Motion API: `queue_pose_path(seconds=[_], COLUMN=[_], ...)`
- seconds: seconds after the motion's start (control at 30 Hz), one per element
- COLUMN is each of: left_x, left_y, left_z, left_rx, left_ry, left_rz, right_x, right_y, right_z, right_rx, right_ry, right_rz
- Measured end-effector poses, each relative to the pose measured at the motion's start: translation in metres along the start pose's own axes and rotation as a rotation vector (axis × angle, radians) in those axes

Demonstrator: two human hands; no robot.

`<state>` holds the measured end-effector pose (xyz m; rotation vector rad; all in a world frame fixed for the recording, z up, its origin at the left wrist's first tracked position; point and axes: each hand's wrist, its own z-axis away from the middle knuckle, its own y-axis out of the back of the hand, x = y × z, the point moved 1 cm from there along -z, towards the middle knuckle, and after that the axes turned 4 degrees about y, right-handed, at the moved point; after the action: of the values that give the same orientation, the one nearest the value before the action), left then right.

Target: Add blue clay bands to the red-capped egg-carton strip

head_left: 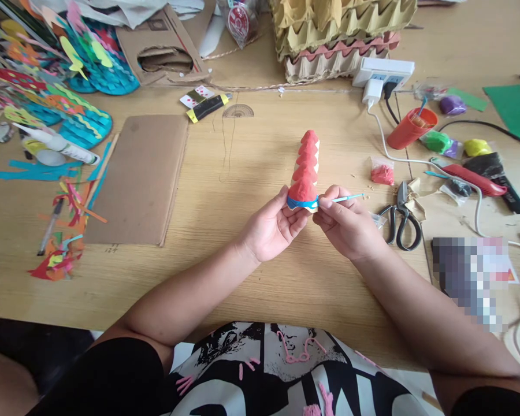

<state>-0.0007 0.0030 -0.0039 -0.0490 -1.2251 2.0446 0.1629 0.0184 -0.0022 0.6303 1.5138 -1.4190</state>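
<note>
A long bumpy piece (307, 164), red on top with pale edges, points away from me over the table's middle. A blue band (302, 204) runs around its near end. My left hand (271, 228) holds that near end from the left, thumb against its side and fingers curled beneath. At the right side of the same end is my right hand (346, 222), its thumb and fingers pinched on a thin light-blue tool (349, 198) whose far end sticks out to the right. The tool's other end is hidden by the fingers.
Black-handled scissors (401, 216), a red cup (411, 128) and clay packets lie right. Egg cartons (342, 34) and a power strip (383, 72) stand behind. Left are a cardboard sheet (134, 179), colourful scraps and a glue bottle (63, 145). A white cable crosses the right side.
</note>
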Motion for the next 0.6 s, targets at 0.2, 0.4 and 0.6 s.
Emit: queue_pose_path(seconds=[0.2, 0.4, 0.6], left_x=[0.0007, 0.0001, -0.0005], left_y=[-0.0009, -0.0006, -0.0006], left_z=[-0.0003, -0.0007, -0.0004], left_rx=[0.014, 0.011, 0.026], left_ry=[0.005, -0.008, -0.013], left_rz=[0.031, -0.003, -0.015], right_x=[0.0009, 0.0021, 0.0020], right_y=[-0.0019, -0.0024, -0.0013], right_z=[0.0006, 0.0004, 0.0000], right_rx=[-0.057, -0.017, 0.015], right_ry=[-0.013, -0.012, 0.004], right_rz=[-0.070, -0.038, -0.023])
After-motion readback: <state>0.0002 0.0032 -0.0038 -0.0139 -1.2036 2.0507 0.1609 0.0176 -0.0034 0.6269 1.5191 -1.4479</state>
